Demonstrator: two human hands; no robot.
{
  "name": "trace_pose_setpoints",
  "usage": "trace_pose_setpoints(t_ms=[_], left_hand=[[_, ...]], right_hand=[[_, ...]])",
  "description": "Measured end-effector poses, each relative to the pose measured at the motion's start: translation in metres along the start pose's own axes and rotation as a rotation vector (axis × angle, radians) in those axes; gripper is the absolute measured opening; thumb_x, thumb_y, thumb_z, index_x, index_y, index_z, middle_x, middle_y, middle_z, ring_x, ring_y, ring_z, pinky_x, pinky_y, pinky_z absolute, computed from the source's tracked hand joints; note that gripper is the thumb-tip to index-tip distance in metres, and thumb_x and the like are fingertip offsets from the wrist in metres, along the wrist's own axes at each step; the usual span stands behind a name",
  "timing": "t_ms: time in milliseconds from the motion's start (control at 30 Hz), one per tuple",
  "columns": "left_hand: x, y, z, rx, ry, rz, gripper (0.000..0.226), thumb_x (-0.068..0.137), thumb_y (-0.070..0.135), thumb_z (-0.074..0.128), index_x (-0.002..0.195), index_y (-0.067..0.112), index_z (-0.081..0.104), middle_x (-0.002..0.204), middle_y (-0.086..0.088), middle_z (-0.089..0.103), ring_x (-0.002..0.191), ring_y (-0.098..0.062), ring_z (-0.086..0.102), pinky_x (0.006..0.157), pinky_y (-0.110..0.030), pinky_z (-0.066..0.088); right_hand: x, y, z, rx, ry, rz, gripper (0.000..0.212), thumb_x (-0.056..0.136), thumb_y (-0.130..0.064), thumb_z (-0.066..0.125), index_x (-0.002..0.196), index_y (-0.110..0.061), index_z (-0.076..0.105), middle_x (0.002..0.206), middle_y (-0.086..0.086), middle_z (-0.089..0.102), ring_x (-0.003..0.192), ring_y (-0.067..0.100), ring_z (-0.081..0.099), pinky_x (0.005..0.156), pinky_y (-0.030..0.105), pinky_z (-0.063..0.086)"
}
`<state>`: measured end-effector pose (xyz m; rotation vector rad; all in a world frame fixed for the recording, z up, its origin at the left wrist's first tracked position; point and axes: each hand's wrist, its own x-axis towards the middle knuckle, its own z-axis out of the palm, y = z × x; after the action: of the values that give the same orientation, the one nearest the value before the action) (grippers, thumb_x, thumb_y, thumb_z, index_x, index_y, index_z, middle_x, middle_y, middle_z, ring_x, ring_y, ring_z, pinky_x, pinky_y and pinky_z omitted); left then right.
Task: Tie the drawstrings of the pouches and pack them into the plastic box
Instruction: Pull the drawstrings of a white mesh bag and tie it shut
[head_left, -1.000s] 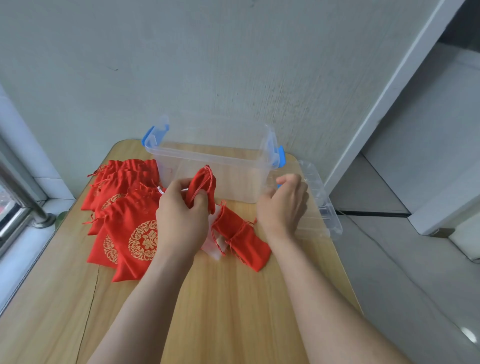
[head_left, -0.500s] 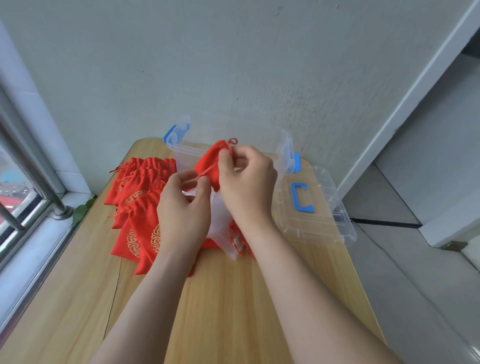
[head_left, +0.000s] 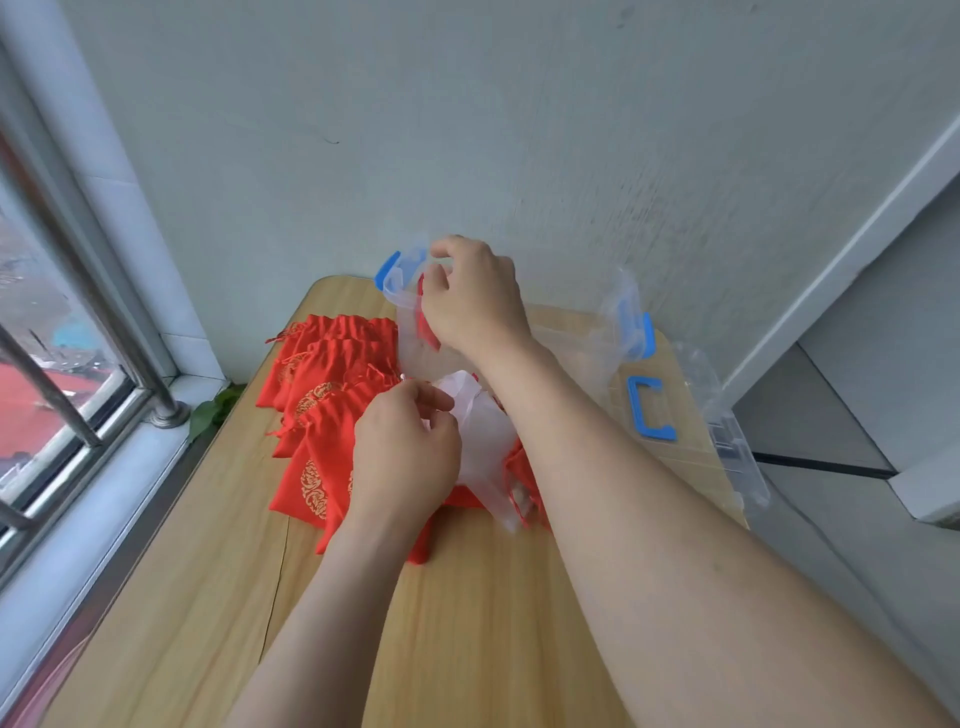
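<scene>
The right hand's (head_left: 475, 296) fingers are curled down round a red pouch (head_left: 429, 321), only a strip of which shows under the palm. The hand sits over the far left corner of the clear plastic box (head_left: 618, 312), the pouch inside its wall. The left hand's (head_left: 405, 452) fingers are bent, tips together at the edge of a white see-through bag (head_left: 485, 441); I cannot tell whether they grip it. Just left lies the pile of red pouches (head_left: 327, 395) with gold prints. The lid (head_left: 675, 405) lies right of the box on the wooden table (head_left: 467, 623).
</scene>
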<state>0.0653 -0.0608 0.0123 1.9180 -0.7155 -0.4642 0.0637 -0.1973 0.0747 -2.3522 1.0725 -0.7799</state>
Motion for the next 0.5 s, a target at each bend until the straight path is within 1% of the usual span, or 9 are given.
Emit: trace_pose_setpoints(t_ms=[33, 67, 133, 200, 233, 267, 333, 433, 500], left_hand=[[0.0, -0.003, 0.001, 0.059, -0.009, 0.031, 0.024, 0.091, 0.011, 0.057, 0.105, 0.02, 0.073, 0.108, 0.001, 0.071, 0.103, -0.024, 0.067, 0.089, -0.042, 0.055], [0.0, -0.006, 0.003, 0.12, -0.026, 0.05, 0.022, 0.092, 0.018, 0.059, 0.108, 0.022, 0.073, 0.111, 0.0, 0.069, 0.107, -0.025, 0.065, 0.092, -0.043, 0.053], [-0.004, -0.005, 0.005, 0.276, -0.092, 0.042, 0.026, 0.095, 0.042, 0.06, 0.116, 0.03, 0.069, 0.117, 0.003, 0.059, 0.116, -0.028, 0.056, 0.094, -0.043, 0.043], [-0.008, -0.004, 0.006, 0.438, -0.149, 0.022, 0.045, 0.092, 0.068, 0.053, 0.123, 0.037, 0.063, 0.12, 0.005, 0.049, 0.117, -0.031, 0.047, 0.091, -0.043, 0.028], [-0.011, -0.002, 0.007, 0.497, -0.155, 0.034, 0.055, 0.089, 0.077, 0.048, 0.124, 0.038, 0.061, 0.122, 0.004, 0.047, 0.115, -0.031, 0.044, 0.089, -0.043, 0.025], [-0.013, -0.001, 0.008, 0.541, -0.152, 0.051, 0.061, 0.086, 0.082, 0.045, 0.123, 0.037, 0.061, 0.123, 0.003, 0.048, 0.113, -0.03, 0.042, 0.088, -0.044, 0.024], [-0.017, 0.001, 0.011, 0.569, -0.128, 0.067, 0.066, 0.085, 0.085, 0.043, 0.119, 0.032, 0.063, 0.125, 0.001, 0.05, 0.11, -0.03, 0.042, 0.087, -0.044, 0.026], [-0.019, 0.003, 0.013, 0.585, -0.097, 0.072, 0.073, 0.082, 0.088, 0.045, 0.116, 0.028, 0.065, 0.124, 0.0, 0.051, 0.116, -0.033, 0.046, 0.091, -0.048, 0.033], [-0.021, 0.002, 0.014, 0.625, -0.103, 0.097, 0.072, 0.078, 0.087, 0.053, 0.118, 0.027, 0.064, 0.121, 0.0, 0.05, 0.116, -0.032, 0.047, 0.09, -0.047, 0.036]], right_hand=[[-0.004, 0.002, -0.001, -0.038, -0.043, 0.002, 0.039, 0.101, -0.012, 0.049, 0.136, -0.018, 0.065, 0.129, 0.008, 0.071, 0.123, 0.034, 0.056, 0.095, 0.037, 0.046], [-0.01, 0.005, -0.004, -0.084, -0.042, -0.001, 0.044, 0.099, -0.011, 0.049, 0.14, -0.019, 0.062, 0.131, 0.009, 0.07, 0.123, 0.035, 0.056, 0.097, 0.039, 0.046], [-0.026, 0.015, -0.01, -0.249, 0.06, -0.015, 0.037, 0.097, -0.014, 0.053, 0.13, -0.023, 0.068, 0.12, 0.005, 0.075, 0.118, 0.036, 0.057, 0.095, 0.042, 0.044], [-0.045, 0.026, -0.012, -0.44, 0.193, -0.007, 0.022, 0.1, -0.024, 0.056, 0.114, -0.026, 0.073, 0.107, -0.001, 0.076, 0.112, 0.033, 0.054, 0.086, 0.04, 0.036], [-0.054, 0.033, -0.013, -0.495, 0.237, 0.003, 0.019, 0.101, -0.024, 0.058, 0.111, -0.028, 0.074, 0.105, -0.003, 0.075, 0.109, 0.031, 0.052, 0.083, 0.038, 0.032], [-0.062, 0.039, -0.013, -0.512, 0.26, 0.011, 0.022, 0.101, -0.021, 0.059, 0.114, -0.03, 0.074, 0.105, -0.003, 0.074, 0.108, 0.031, 0.052, 0.081, 0.037, 0.029], [-0.071, 0.05, -0.013, -0.489, 0.262, 0.01, 0.035, 0.101, -0.009, 0.057, 0.126, -0.029, 0.071, 0.11, -0.002, 0.073, 0.107, 0.031, 0.051, 0.08, 0.035, 0.031], [-0.067, 0.061, -0.018, -0.414, 0.25, -0.012, 0.046, 0.097, 0.003, 0.055, 0.132, -0.022, 0.07, 0.115, 0.002, 0.074, 0.11, 0.033, 0.053, 0.086, 0.037, 0.042], [-0.065, 0.067, -0.023, -0.337, 0.242, -0.038, 0.054, 0.091, 0.011, 0.054, 0.135, -0.017, 0.07, 0.119, 0.005, 0.076, 0.112, 0.035, 0.056, 0.091, 0.042, 0.049]])
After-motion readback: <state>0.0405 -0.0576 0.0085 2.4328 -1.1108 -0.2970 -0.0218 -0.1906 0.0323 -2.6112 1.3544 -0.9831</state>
